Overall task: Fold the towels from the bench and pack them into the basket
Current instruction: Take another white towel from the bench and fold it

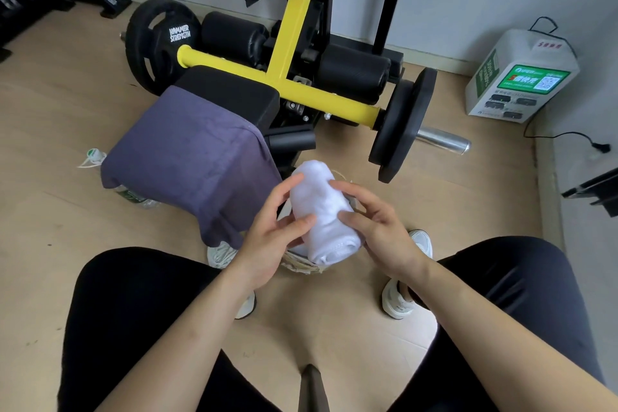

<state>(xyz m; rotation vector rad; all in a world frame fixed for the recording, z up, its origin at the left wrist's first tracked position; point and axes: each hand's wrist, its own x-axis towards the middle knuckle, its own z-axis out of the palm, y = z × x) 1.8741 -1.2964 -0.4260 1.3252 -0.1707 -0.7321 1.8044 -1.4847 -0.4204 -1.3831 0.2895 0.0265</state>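
A rolled white towel (319,211) is held between both my hands above a woven basket (302,267), of which only bits of the rim show. My left hand (271,231) holds the roll's left side, thumb and fingers curled round it. My right hand (378,224) grips its right side the same way. A purple-grey towel (187,154) lies draped over the black padded bench (234,90) to the left and hangs down toward the floor.
The yellow-framed weight machine (294,53) with black plates (401,124) stands behind the basket. A plastic bottle (133,196) lies under the purple towel. A white charging box (521,77) sits at the right wall. My knees and white shoes (398,301) flank the basket.
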